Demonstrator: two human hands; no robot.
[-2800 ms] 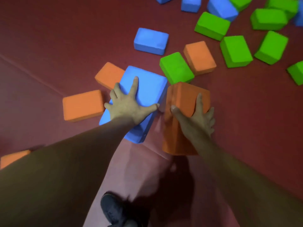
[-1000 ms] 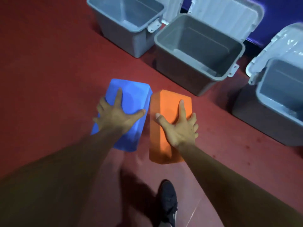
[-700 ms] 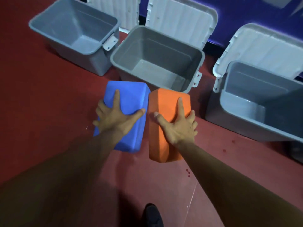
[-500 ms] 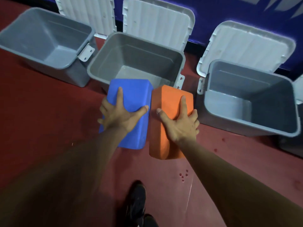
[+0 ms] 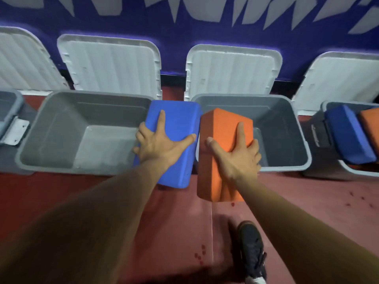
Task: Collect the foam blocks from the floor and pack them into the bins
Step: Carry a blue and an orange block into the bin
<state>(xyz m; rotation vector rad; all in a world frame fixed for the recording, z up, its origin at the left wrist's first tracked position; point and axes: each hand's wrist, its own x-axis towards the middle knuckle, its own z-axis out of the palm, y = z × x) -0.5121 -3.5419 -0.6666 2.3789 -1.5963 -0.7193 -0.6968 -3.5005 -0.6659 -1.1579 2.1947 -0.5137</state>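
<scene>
My left hand (image 5: pixel 160 144) grips a blue foam block (image 5: pixel 178 128), held in the air over the right rim of an empty grey bin (image 5: pixel 61 169). My right hand (image 5: pixel 235 154) grips an orange foam block (image 5: pixel 221 128), held over the left rim of a second empty grey bin (image 5: pixel 303 140). The two blocks hang side by side above the gap between these bins. Both hands spread over the block tops, thumbs on the inner sides.
A bin at far right (image 5: pixel 348 173) holds a blue block (image 5: pixel 348 134) and an orange block (image 5: pixel 371 119). Another bin (image 5: pixel 10 101) peeks in at far left. White lids (image 5: pixel 110 64) lean on the purple wall behind. My black shoe (image 5: pixel 252 247) stands on the red floor.
I have carried both blocks from the scattered pile to the row of bins. The blocks have come forward and now hang over the rims of the two middle bins.
</scene>
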